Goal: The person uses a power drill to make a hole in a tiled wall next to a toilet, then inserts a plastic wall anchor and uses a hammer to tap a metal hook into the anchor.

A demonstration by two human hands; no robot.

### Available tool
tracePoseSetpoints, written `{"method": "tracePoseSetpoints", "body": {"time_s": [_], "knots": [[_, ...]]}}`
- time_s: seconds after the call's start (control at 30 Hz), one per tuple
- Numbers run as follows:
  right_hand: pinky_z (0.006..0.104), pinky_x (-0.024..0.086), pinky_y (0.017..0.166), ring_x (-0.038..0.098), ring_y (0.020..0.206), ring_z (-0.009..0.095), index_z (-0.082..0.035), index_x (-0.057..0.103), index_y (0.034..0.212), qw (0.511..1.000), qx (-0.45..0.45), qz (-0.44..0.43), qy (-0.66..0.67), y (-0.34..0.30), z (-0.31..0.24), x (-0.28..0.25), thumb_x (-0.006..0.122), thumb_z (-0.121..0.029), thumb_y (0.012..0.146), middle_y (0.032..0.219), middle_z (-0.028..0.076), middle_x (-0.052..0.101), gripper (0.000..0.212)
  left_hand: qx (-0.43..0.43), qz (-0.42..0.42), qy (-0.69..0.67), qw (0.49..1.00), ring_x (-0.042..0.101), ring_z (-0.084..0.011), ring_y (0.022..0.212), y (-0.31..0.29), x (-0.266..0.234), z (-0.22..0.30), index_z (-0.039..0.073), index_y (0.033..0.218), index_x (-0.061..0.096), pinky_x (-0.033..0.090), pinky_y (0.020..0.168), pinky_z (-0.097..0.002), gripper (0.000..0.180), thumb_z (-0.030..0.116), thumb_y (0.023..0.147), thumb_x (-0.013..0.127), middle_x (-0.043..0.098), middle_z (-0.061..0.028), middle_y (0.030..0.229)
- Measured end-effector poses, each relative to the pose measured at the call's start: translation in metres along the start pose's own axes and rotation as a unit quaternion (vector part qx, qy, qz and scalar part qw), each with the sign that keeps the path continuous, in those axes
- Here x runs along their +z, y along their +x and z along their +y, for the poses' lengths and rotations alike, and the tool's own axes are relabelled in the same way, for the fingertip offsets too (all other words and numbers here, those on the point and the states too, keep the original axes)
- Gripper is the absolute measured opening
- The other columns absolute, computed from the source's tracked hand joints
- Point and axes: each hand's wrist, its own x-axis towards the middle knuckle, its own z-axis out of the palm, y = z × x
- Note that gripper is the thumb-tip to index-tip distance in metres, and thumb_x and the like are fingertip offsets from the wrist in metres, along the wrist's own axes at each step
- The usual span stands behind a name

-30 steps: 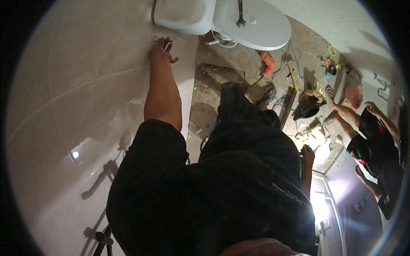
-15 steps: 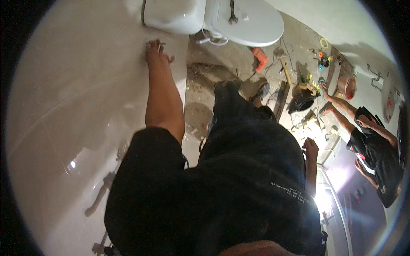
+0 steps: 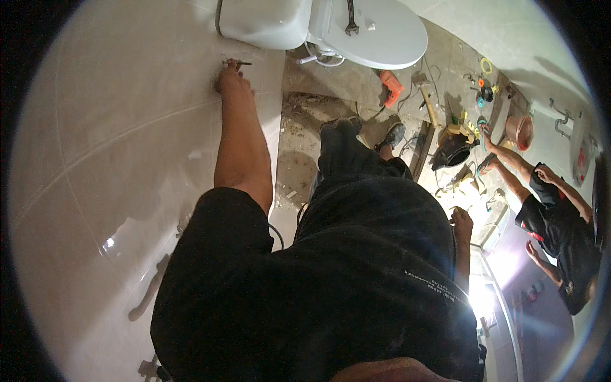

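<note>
One thin rod [image 3: 245,63] held in left fingers [image 3: 232,65] at tiled wall [image 3: 140,83]; right fingers [image 3: 459,215] curled, grip unclear.

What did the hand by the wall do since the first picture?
The left hand drew its spread fingers and thumb in close by the thin rod at the wall; whether it grips the rod is hard to tell. The whole view shifted a little too. The wrench stayed on the toilet lid, and the orange drill stayed on the floor.
</note>
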Motion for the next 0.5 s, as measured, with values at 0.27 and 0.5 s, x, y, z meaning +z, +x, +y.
{"method": "tracePoseSetpoints", "body": {"time_s": [0.27,0.5], "knots": [[0.0265,0.048,0.057,0.058,0.070,0.013,-0.001,0.063,0.122,1.000,-0.004,-0.009,-0.010,-0.005,-0.007,0.009,0.064,-0.024,0.095,0.087,0.005,0.062,0.035,0.023,0.014,0.014,1.000,0.057,-0.0110,0.107,0.004,0.006,-0.003,0.029,0.102,0.062,0.029,0.095,-0.0662,0.010,0.037,0.099,0.057,0.066,0.0104,0.106],[0.0254,0.048,0.057,0.058,0.070,0.012,0.001,0.060,0.127,0.999,0.018,-0.022,-0.013,-0.002,-0.010,0.005,0.065,-0.024,0.095,0.087,0.005,0.062,0.041,0.043,-0.067,-0.038,0.996,0.056,-0.0090,0.116,0.015,0.000,-0.008,0.029,0.115,0.059,0.020,0.102,-0.0702,0.020,0.034,0.105,0.043,0.067,0.0109,0.121]]}}
